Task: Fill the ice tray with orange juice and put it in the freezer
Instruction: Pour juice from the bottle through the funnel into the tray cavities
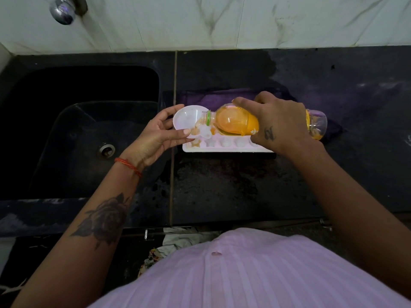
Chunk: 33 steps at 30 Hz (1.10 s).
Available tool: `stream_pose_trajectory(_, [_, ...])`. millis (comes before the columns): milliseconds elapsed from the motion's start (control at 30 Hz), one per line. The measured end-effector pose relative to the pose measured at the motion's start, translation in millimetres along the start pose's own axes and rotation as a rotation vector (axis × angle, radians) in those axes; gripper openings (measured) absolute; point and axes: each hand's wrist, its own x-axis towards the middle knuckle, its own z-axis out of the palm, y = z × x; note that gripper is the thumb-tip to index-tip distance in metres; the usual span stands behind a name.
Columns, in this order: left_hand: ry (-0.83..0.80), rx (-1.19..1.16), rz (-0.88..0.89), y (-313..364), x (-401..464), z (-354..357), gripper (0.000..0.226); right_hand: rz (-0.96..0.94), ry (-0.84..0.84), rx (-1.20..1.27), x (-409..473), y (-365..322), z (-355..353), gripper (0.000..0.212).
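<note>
A white ice tray (224, 146) lies on the black counter, just right of the sink. My right hand (282, 121) grips a clear plastic bottle of orange juice (235, 121), tipped nearly flat with its open mouth pointing left. The mouth rests inside a white funnel (189, 117), which my left hand (155, 136) holds by the rim over the tray's left end. Juice runs through the funnel spout into the leftmost cell, which shows orange liquid. The cells to its right look pale. My right hand hides the tray's right end.
A deep black sink (84, 130) with a metal drain (106, 150) lies to the left. A chrome tap (64, 10) sticks out of the marble-tiled wall above it. A dark purple cloth (200, 98) lies behind the tray. The counter shows wet patches.
</note>
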Motion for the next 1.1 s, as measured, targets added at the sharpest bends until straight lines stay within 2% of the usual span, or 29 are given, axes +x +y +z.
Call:
stream_pose_trajectory(533, [-0.052, -0.048, -0.004, 4.2, 5.1, 4.7, 0.067, 0.112, -0.02, 0.221, -12.2, 4.1, -0.8, 0.081])
stream_pose_trajectory(1100, [-0.083, -0.015, -0.067, -3.5, 14.2, 31.4, 0.065, 0.151, -0.037, 0.038, -29.1, 22.4, -0.6, 0.079])
